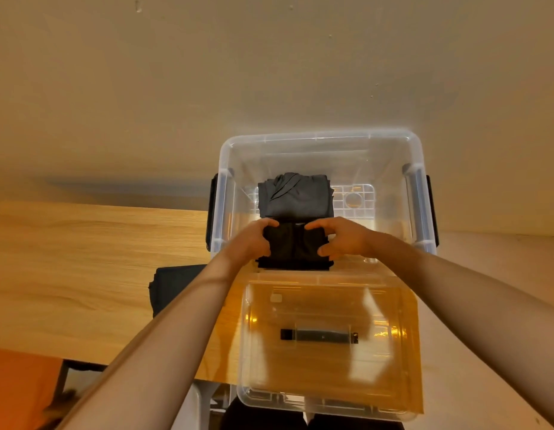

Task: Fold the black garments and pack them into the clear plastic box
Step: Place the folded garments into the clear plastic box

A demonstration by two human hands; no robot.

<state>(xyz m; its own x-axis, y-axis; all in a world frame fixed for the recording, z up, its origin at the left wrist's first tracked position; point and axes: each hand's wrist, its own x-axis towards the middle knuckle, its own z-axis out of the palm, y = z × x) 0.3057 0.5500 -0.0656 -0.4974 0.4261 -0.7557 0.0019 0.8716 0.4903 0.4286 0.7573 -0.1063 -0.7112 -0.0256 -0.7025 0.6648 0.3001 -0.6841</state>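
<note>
You held the folded black garment (296,246) at the near edge of the clear plastic box (319,138), left hand (254,240) and right hand (342,238) curling fingers round its sides. A folded grey garment (296,197) lay inside, just behind it; the clear lid (331,367) and another black garment (173,287) lay on the wooden table (83,259).

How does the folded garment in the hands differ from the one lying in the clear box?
The black folded garment is gripped by the left hand and right hand; the greyer folded garment lies untouched. The black one is nearer, the greyer one farther, in the clear plastic box. Both are folded.
</note>
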